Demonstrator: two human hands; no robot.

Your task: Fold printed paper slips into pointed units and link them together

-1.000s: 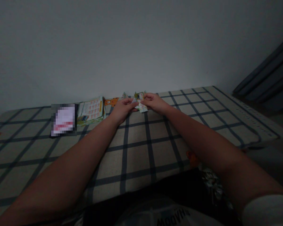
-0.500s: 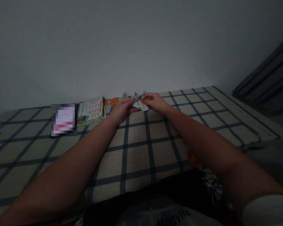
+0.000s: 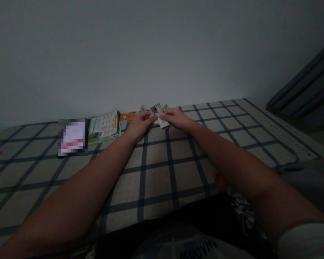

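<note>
Between my two hands, near the far edge of the table, is a small piece of folded printed paper (image 3: 161, 114), pale with green and yellow print. My left hand (image 3: 142, 124) pinches its left side, thumb on top. On the right side, my right hand (image 3: 176, 118) grips the paper with its thumb pressed on the face. Just behind my hands, small pointed folded paper pieces (image 3: 143, 108) show in part; my fingers and the held paper hide the rest of them.
Left of my hands lies a stack of printed leaflets (image 3: 104, 126). Beside it is a dark-edged device with a blurred screen (image 3: 73, 136). A checked cloth (image 3: 156, 180) covers the table, which meets a plain wall (image 3: 162, 54). A grey curtain (image 3: 307, 79) hangs at right.
The paper in my hands has turned and now shows a flatter, upright printed face. My right hand has shifted slightly down, and both thumbs have moved onto the paper's middle.
</note>
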